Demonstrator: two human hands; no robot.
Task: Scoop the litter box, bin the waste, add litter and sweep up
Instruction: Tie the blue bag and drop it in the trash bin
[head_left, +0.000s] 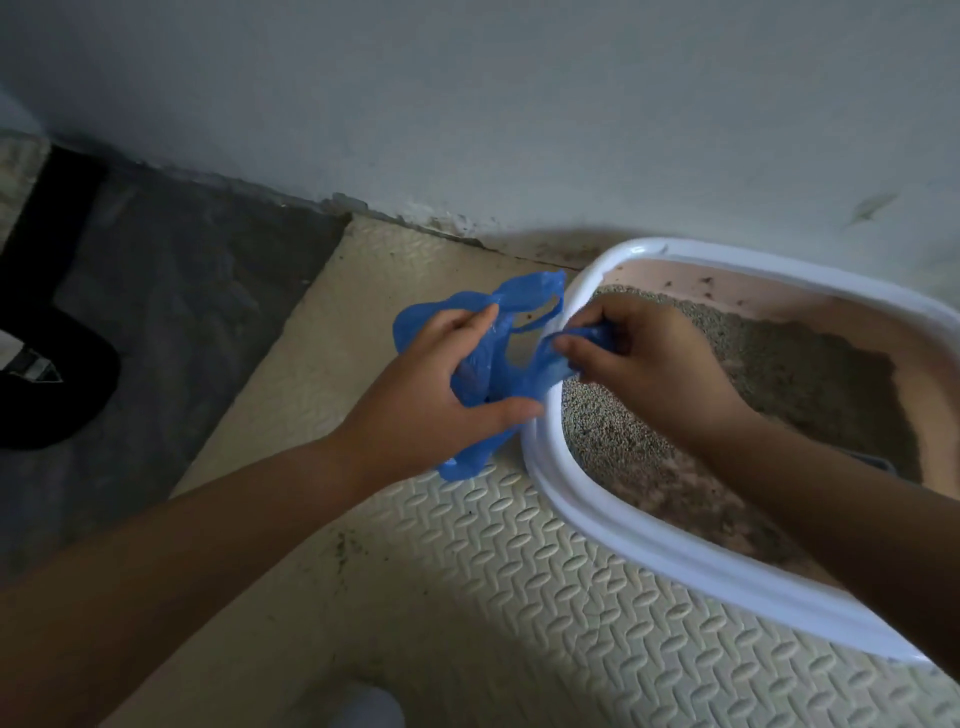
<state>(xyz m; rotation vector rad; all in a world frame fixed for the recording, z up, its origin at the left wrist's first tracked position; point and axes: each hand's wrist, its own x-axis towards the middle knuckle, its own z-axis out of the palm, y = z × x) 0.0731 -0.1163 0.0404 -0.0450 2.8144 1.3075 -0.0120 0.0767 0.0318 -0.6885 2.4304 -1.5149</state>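
A blue plastic bag (511, 366) hangs between both my hands, just left of the litter box. My left hand (441, 387) grips one side of the bag; my right hand (641, 358) pinches the other handle above the box's left end. The litter box (670, 551) has a white rim and pink inner walls, and holds grey litter (618, 431) piled unevenly, with bare patches of floor showing through. A dark grey edge, perhaps a scoop (878, 462), peeks out beside my right forearm.
The box stands on a cream embossed floor mat (519, 587) against a pale wall (519, 114). Specks of litter lie scattered on the mat. A dark grey mat (171, 322) and a black object (47, 364) are at the left.
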